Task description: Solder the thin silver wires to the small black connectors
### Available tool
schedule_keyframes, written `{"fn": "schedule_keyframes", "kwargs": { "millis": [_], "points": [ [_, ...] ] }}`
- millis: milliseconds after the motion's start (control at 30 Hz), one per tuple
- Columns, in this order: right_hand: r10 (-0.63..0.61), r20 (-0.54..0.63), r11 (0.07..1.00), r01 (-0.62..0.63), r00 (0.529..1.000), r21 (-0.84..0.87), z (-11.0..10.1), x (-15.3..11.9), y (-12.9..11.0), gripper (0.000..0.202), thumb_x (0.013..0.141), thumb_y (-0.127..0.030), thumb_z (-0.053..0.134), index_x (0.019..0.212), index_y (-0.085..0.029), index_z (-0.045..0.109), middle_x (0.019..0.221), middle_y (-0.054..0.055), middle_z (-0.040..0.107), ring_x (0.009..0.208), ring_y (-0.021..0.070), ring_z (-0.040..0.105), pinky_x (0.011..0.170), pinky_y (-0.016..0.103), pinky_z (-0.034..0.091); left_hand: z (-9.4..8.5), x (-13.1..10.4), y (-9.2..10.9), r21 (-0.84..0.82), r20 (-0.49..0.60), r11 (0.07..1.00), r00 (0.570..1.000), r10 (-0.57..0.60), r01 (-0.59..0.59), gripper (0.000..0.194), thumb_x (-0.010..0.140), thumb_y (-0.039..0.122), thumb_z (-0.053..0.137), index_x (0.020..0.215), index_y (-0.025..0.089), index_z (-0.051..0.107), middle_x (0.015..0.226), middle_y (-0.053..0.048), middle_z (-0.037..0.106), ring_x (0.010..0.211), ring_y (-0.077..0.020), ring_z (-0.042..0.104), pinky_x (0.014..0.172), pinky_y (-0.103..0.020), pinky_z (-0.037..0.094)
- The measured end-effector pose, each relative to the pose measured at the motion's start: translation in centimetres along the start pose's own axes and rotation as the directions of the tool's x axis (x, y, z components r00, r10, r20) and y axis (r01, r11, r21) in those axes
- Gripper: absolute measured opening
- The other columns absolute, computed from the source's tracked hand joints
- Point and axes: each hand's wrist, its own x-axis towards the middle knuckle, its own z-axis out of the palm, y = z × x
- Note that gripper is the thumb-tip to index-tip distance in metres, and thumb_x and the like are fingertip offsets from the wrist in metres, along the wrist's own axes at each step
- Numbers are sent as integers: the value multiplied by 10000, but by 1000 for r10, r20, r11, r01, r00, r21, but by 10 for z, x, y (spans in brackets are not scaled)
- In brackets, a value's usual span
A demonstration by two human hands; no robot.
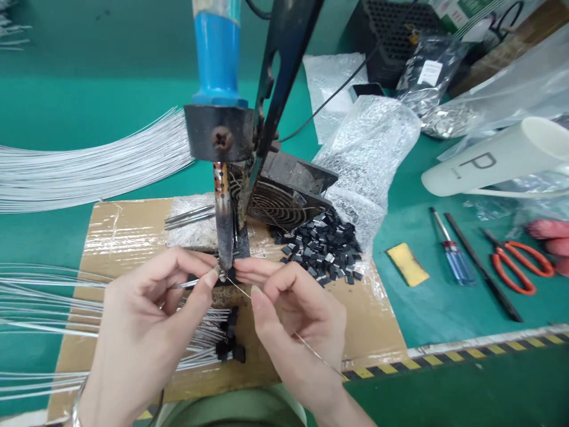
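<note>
A soldering iron (pixel 226 225) with a blue handle is clamped upright in a black stand, tip down. Just left of the tip, my left hand (pixel 155 320) pinches a thin grey wire (pixel 185 284) whose end meets the tip. My right hand (pixel 302 332) is closed on a fine strand of solder wire (pixel 240 288), which runs up to the tip and trails below the palm. Finished-looking wires with black connectors (pixel 231 341) lie under my left hand. What sits right at the tip is partly hidden by my fingers.
Small black connectors (pixel 324 249) are heaped by a round fan (pixel 284 204). Cardboard (pixel 368 320) covers the work area. White wires (pixel 98 169) lie at the left. A yellow sponge (pixel 408 264), screwdriver (pixel 456 261), black rod (pixel 484 270) and orange-handled pliers (pixel 518 267) lie right, below a white cup (pixel 493 160).
</note>
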Motion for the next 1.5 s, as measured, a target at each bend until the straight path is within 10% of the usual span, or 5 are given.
{"fn": "schedule_keyframes", "kwargs": {
  "millis": [1500],
  "points": [
    [-44, 61, 994, 50, 997, -94, -5, -4, 2, 255, 916, -21, 699, 851, -262, 646, 1215, -6, 851, 1128, 155, 814, 1042, 276, 624, -2, -4, -10, 40, 2, 996, 996, 85, -85, 84, 868, 256, 752, 789, 269, 778, 857, 28, 792, 632, -96, 670, 520, -151, 481]
  ]
}}
